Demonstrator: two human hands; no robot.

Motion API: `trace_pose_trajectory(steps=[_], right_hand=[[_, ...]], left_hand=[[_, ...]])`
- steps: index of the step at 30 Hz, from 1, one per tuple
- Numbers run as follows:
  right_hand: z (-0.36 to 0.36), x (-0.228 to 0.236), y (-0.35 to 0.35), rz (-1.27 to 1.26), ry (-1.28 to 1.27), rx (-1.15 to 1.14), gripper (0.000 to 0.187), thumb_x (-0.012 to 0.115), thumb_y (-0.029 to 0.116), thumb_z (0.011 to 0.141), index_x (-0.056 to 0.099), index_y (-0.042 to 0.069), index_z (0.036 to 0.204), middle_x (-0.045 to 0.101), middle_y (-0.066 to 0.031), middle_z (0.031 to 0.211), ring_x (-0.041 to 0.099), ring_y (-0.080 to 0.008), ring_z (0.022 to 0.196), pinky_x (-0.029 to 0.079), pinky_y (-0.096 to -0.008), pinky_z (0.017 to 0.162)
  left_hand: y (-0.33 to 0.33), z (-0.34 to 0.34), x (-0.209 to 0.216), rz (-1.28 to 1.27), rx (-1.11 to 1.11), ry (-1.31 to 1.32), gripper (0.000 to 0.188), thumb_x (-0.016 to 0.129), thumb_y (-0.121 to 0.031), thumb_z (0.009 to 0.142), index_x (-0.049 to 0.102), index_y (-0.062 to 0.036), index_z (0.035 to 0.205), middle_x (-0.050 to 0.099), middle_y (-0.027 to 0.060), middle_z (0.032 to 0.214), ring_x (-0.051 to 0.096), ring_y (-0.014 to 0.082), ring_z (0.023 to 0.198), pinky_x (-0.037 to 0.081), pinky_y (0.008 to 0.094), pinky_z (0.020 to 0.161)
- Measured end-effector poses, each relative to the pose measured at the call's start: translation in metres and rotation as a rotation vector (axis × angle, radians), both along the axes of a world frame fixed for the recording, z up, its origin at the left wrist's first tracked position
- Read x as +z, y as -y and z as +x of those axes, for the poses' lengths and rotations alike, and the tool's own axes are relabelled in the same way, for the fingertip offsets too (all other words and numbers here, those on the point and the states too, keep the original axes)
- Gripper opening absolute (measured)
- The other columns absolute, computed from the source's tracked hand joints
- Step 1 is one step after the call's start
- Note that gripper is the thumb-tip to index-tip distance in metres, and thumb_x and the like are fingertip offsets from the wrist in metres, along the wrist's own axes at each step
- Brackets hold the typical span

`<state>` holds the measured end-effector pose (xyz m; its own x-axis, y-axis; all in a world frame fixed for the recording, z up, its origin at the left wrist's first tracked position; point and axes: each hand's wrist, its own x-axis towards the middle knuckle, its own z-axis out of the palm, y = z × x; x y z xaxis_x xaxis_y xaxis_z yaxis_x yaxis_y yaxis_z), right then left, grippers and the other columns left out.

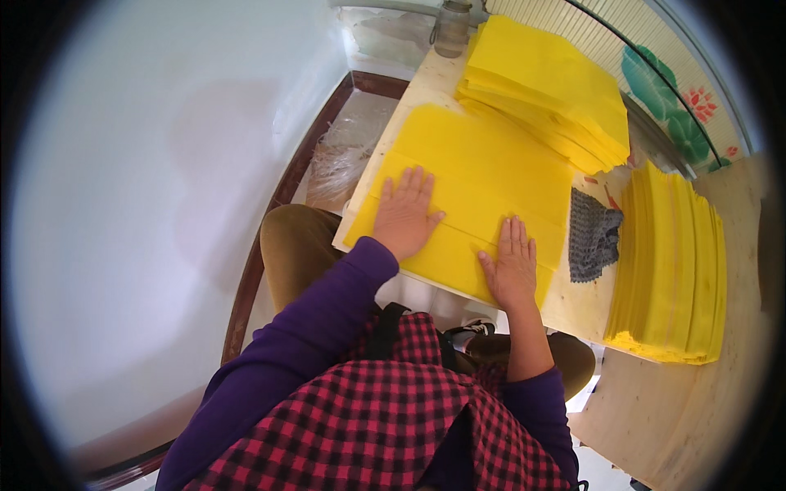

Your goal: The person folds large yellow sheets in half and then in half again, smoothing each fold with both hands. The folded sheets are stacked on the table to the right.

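Observation:
A yellow fabric-like sheet point(483, 155) lies flat on the wooden table in front of me, with fold or edge lines running across it. My left hand point(405, 214) rests flat on its left part, fingers stretched out and thumb apart. On the near right part of the sheet lies my right hand point(513, 266), palm down with its fingers extended. Neither hand grips anything. Just right of the sheet is a crumpled grey knitted cloth point(594, 237).
A stack of yellow sheets point(544, 82) sits at the far side, overlapping the sheet's far edge. Folded yellow pieces point(667, 270) stand packed at the right. A clear bottle point(452, 29) is at the table's far corner. Clear plastic wrap point(352, 147) lies left of the table, near the wall.

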<state>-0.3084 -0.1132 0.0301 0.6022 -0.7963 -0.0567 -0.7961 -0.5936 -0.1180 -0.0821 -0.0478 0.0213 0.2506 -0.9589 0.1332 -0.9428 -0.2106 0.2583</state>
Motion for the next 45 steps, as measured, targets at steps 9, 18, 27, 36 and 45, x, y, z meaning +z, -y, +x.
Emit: trace_pose_trajectory(steps=[9,18,27,36,45], right_hand=[[-0.041,0.004,-0.003,-0.02,-0.009,-0.168,0.08,0.044,0.052,0.094,0.017,0.003,0.151,0.015,-0.0143,0.158,0.012,-0.0275,0.146,0.008,-0.0466,0.118],[0.002,0.007,-0.02,-0.018,0.121,-0.007,0.077,0.05,0.048,0.092,0.023,0.001,0.148,0.022,-0.0168,0.156,0.018,-0.0289,0.145,0.014,-0.0478,0.117],[-0.059,0.007,-0.017,0.022,0.021,-0.182,0.076,0.046,0.048,0.094,0.021,0.002,0.149,0.017,-0.0148,0.157,0.012,-0.0272,0.146,0.008,-0.0445,0.118],[-0.071,0.018,-0.034,0.87,1.409,-0.696,0.04,0.049,0.02,0.099,0.048,-0.006,0.129,0.059,-0.0205,0.12,0.063,-0.0258,0.099,0.054,-0.036,0.085],[-0.091,0.009,0.001,1.131,1.781,-0.937,0.029,0.053,0.024,0.099,0.059,-0.003,0.102,0.068,-0.0137,0.092,0.064,-0.014,0.072,0.057,-0.0236,0.065]], left_hand=[[-0.018,0.049,-0.009,0.056,0.207,-0.033,0.065,0.042,-0.038,0.097,0.026,-0.0018,0.148,0.022,0.0168,0.156,0.016,0.0295,0.146,0.011,0.0485,0.117],[-0.009,-0.04,0.005,-0.094,-0.334,-0.035,0.061,0.045,-0.036,0.096,0.03,-0.005,0.147,0.03,0.0126,0.153,0.023,0.0279,0.143,0.012,0.0491,0.116],[-0.021,0.024,-0.001,0.045,-0.032,-0.023,0.063,0.046,-0.036,0.096,0.029,-0.0042,0.147,0.025,0.0135,0.155,0.019,0.0247,0.145,0.013,0.0468,0.117],[-0.064,0.047,0.017,-0.361,0.254,-1.251,0.04,0.052,-0.014,0.093,0.045,0.0057,0.128,0.042,0.0215,0.138,0.044,0.0346,0.127,0.036,0.0432,0.107],[-0.05,0.054,0.026,-0.346,0.666,-2.223,0.039,0.05,-0.016,0.095,0.038,0.0052,0.126,0.042,0.0212,0.134,0.042,0.0346,0.127,0.037,0.0505,0.105]])
